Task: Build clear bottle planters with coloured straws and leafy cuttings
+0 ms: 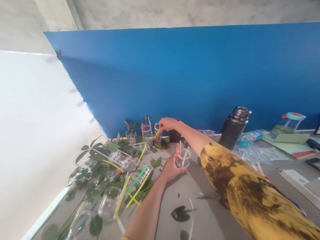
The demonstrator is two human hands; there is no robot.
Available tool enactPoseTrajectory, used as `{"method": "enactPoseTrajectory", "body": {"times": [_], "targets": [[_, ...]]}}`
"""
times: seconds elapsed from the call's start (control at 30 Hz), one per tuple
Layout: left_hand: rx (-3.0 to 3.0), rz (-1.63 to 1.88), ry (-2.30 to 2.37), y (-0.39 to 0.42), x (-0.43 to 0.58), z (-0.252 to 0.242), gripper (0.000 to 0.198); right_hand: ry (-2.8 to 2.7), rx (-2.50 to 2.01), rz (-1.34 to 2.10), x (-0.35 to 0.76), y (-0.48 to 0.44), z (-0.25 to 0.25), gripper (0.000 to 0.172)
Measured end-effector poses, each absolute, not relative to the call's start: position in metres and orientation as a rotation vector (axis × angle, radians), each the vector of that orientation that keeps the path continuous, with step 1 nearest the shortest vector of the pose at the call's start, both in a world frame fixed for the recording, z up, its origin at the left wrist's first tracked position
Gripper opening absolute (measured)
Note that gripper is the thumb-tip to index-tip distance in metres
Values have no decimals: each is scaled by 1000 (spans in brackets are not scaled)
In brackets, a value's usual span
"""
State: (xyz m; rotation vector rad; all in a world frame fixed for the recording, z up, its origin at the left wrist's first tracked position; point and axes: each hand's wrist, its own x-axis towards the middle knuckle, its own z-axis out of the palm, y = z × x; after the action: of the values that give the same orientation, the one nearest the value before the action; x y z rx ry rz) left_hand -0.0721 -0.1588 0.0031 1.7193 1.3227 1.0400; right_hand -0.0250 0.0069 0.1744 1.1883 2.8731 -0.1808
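My left hand [173, 168] is wrapped round a clear plastic cup [184, 157] that has red and white strips standing in it. Farther back, my right hand [167, 124] is closed at the rim of another clear cup [157, 129], its fingertips at yellow and orange strips [158, 135]. Just left of that stands a clear cup [147, 132] with pink and white strips. A cup with leaves [131, 132] is beside it. Exactly what the right fingertips pinch is partly hidden.
Clear bottles [120, 159], green leaves [155, 162] and yellow straws [139, 188] cover the left side. Scissors [206, 196] lie under my right arm. A dark thermos [234, 127] stands by the blue wall [178, 74]. A clear jug [289, 125], papers and a phone [318, 165] are at the right.
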Motion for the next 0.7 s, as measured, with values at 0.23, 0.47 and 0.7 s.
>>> {"method": "enactPoseTrajectory", "body": {"times": [0.23,0.47,0.7], "targets": [[1709,1050,1324,-159,-72,4,92,3011,1201,-120,-21,12,174,20],[1703,1016,1354,-160,-72,4,86,3171,1243,-137,-3,14,204,18],[1695,1060,1406,-157,-70,0,77,3422,1452,-714,48,-4,224,8]]}}
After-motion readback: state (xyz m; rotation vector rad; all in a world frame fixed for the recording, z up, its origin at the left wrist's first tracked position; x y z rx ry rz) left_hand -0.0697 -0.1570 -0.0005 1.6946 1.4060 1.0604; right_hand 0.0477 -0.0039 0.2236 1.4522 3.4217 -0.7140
